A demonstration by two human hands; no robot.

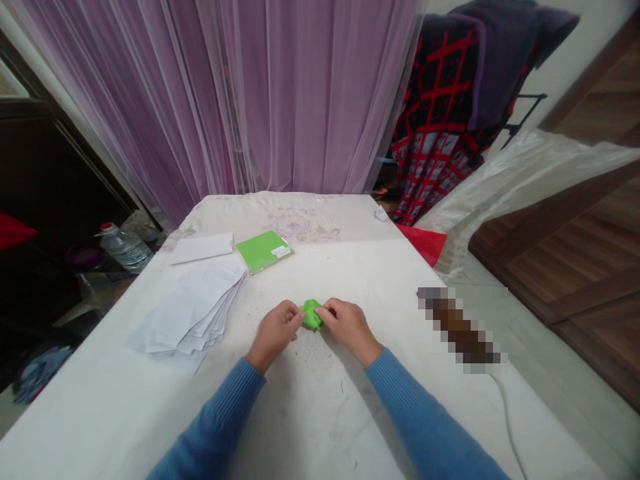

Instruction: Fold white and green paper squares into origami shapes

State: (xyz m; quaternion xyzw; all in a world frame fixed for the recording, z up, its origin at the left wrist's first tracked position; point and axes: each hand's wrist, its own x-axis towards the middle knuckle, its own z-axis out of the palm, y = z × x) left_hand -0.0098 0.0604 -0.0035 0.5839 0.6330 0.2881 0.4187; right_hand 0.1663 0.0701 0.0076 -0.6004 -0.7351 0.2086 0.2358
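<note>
Between our two hands, what are we holding?

A small bright-green folded paper piece (313, 315); our left hand (275, 331) and right hand (350, 328) pinch it from opposite sides, fingers pressed in, neither hand spread; it sits just above the white cloth-covered table (320, 413).

What could go wrong for us here?

Pressing too hard could crease or tear the paper; a looser pinch could let it spring open or drop. Left of our left hand lies a fanned stack of white paper sheets (190, 310); a careless sleeve could scatter it. Ahead of our hands, a flat green rectangular card (263, 251) lies nearer the far edge.

What can't we make out?

Our fingers hide most of the folds, so we cannot count the layers; right of our right hand, a pixelated brown-and-grey patch (457, 327) stays unreadable.
</note>
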